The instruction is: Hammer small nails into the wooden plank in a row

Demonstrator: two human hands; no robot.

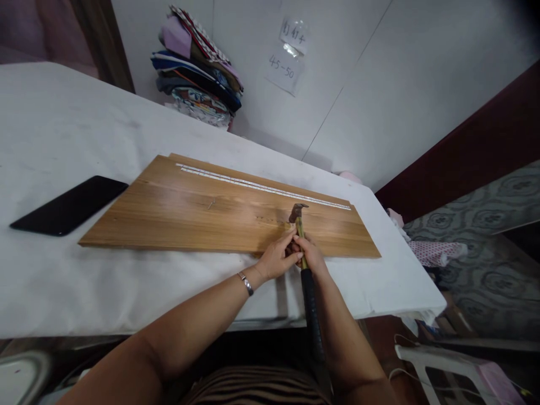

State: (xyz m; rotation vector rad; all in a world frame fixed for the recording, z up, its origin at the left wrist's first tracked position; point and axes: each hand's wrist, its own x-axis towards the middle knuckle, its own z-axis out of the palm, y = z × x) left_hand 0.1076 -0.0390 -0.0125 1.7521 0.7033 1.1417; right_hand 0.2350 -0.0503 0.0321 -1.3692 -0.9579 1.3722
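Hammer (307,284): head at 3 o'clock from board (169,214) centre | right hand (313,257): curled round shaft | left hand (274,260): half-curled, 9 o'clock, hold unclear | likely head-heavy, stiff; grip 6 o'clock end

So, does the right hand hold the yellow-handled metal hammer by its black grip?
No, the right hand is on the handle's yellow part, between the black grip and the brown metal head.

From here I see a smooth wood board (234,216), a dull metal hammer head (296,212) and folded cloth (198,70) at eleven o'clock.
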